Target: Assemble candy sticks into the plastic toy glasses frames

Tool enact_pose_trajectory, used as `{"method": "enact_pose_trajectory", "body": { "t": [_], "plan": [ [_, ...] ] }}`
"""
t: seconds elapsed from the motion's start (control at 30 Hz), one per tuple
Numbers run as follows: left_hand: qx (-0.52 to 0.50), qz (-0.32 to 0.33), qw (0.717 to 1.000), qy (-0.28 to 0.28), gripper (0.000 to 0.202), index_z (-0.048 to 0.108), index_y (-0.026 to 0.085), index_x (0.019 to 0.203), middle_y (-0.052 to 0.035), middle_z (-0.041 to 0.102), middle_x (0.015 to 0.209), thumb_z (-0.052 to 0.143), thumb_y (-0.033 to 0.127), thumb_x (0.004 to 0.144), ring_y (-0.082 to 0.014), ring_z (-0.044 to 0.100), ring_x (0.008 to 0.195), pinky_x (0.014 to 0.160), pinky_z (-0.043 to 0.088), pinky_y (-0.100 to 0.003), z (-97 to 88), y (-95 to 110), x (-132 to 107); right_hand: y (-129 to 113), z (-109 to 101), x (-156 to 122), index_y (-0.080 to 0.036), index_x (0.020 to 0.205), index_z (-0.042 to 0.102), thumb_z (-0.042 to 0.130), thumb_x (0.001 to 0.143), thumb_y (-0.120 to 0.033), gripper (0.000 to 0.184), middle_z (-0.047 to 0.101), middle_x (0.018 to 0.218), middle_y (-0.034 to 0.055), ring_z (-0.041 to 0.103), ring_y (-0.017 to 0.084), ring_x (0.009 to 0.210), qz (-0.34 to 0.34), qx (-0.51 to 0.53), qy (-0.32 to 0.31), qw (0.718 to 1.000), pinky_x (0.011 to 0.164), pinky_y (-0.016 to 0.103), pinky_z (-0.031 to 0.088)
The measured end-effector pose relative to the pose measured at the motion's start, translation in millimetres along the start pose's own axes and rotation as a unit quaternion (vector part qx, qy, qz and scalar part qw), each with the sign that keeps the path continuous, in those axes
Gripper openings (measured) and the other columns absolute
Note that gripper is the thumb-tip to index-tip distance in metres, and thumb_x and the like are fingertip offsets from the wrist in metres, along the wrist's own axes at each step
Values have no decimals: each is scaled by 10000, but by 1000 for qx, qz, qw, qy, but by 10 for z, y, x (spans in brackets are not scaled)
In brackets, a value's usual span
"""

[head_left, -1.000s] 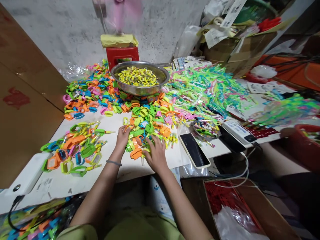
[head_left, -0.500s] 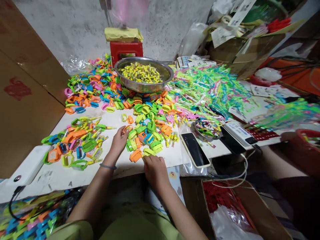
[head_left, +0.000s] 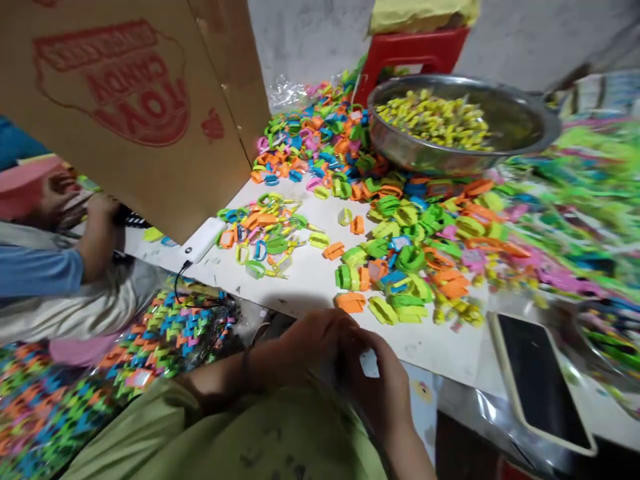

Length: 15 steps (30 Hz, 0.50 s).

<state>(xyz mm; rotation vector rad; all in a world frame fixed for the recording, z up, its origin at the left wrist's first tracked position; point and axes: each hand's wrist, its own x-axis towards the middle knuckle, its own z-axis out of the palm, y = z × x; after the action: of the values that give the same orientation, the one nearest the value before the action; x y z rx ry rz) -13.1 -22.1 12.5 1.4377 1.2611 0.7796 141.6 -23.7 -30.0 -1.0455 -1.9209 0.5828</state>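
My left hand (head_left: 317, 340) and my right hand (head_left: 387, 390) meet low in front of my body, at the table's near edge. The left hand is smeared by motion and its fingers are largely hidden. Curled fingers on the right hand press toward the left; whatever lies in them, if anything, I cannot make out. A small pale patch shows through a gap by the right fingers. Just beyond the hands lie an orange toy watch (head_left: 351, 303) and a yellow-green toy watch (head_left: 383, 310), at the front of a heap of colourful toy watches (head_left: 410, 257).
A metal bowl (head_left: 450, 157) holds small yellow pieces. Left are a smaller watch pile (head_left: 275, 240), a white power bank (head_left: 204, 241) and a tall cardboard box (head_left: 150, 160). A phone (head_left: 543, 373) lies right. Another person's hand (head_left: 103, 207) works beyond the box.
The view has swung left, bringing in the box's printing and another person. Both hands have drawn back from the watch heap and come together near my body.
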Motion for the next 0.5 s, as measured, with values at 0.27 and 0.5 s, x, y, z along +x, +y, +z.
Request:
{"method": "enact_pose_trajectory", "body": {
  "t": [0.27,0.5],
  "plan": [
    [-9,77,826,559,420,571,175,859,-37,663,823,317,486,984,-92,573,564,531,454,-223,-1102,-525,-588,-75,264,12,-219,1054,611,552,904,-226,162,705,985,62,696,211,865,-3,73,-63,995,757,325,591],
    [11,-56,586,808,343,565,120,1030,-43,619,896,335,374,1009,-104,597,682,621,517,-261,-2529,-1253,-1171,49,258,-41,-246,989,629,528,901,-191,145,709,904,25,697,198,796,-11,105,-104,989,685,292,576]
  ]
}}
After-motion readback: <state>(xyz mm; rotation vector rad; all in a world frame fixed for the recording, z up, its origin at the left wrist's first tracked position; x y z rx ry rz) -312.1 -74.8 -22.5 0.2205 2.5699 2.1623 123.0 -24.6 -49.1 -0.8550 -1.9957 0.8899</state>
